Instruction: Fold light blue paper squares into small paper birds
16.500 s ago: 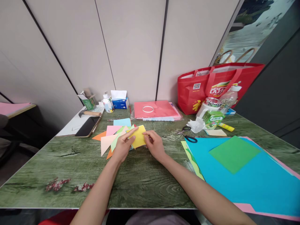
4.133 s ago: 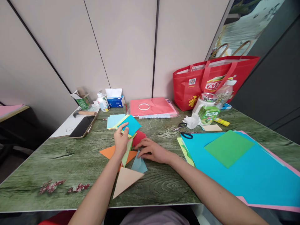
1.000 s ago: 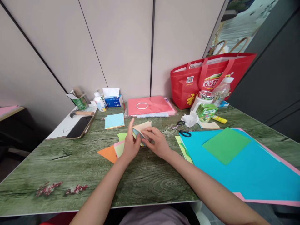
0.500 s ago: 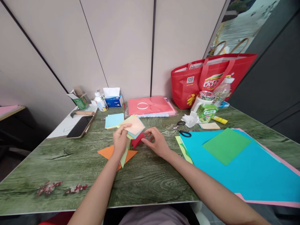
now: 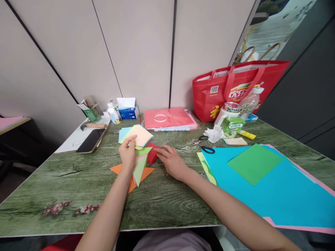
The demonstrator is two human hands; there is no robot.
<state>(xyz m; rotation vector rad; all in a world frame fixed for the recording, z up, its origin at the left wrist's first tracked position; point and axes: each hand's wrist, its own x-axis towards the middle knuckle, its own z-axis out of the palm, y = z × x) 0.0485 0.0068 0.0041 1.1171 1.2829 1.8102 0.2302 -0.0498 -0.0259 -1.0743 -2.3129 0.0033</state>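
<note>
Pinched between the fingers and thumb of my left hand (image 5: 128,153) is a stack of square paper sheets (image 5: 142,136), peach on top with other colours at its edges. My right hand (image 5: 172,162) lies with fingers stretched out, its fingertips touching a red folded paper (image 5: 152,153) on the table. Between the hands a light green folded paper (image 5: 140,165) overlaps an orange folded paper (image 5: 146,173). Behind the held stack, light blue paper squares (image 5: 123,133) are partly covered.
Black-handled scissors (image 5: 208,150), a crumpled tissue (image 5: 214,133) and a green box (image 5: 232,127) are at right. Large blue paper (image 5: 235,198) carries a green square (image 5: 253,164). A red bag (image 5: 209,99) stands behind. Left are a phone (image 5: 90,141) and hammer (image 5: 96,125).
My left hand has moved left with the paper stack, uncovering more of the light green and red folded papers. My right hand's fingers have straightened and come down onto the red paper.
</note>
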